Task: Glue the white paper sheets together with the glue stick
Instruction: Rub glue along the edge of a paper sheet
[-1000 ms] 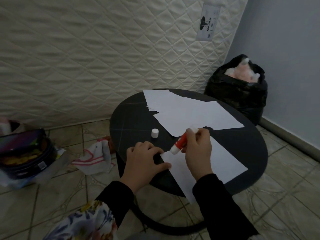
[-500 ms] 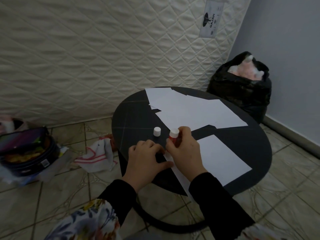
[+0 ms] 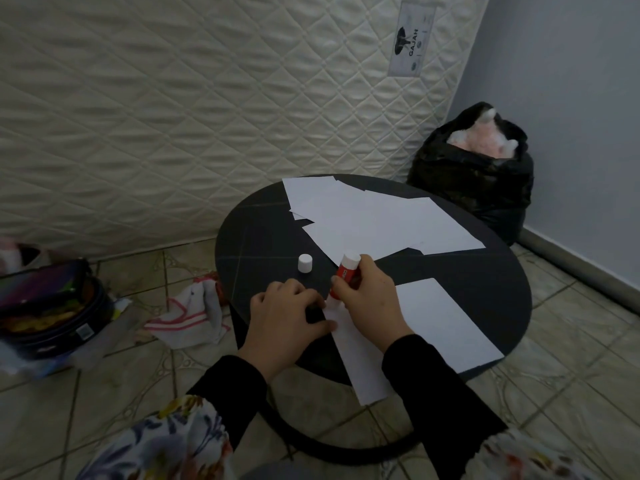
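Right hand point(image 3: 369, 299) grips glue stick point(image 3: 344, 276), tip down on paper sheet point(image 3: 436, 323); left hand point(image 3: 285, 318) lies flat beside it, fingers pressing the sheet's edge

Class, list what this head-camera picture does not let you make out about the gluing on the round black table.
- Glue tip of the red-and-white glue stick, head view: hidden by the right hand; contact with the near white paper sheet is unclear.
- Near sheet's left corner: covered by the left hand.
- Glue already spread: invisible on white paper.
- Stick's label: too small to read.
- Small white cap: its open side faces away.
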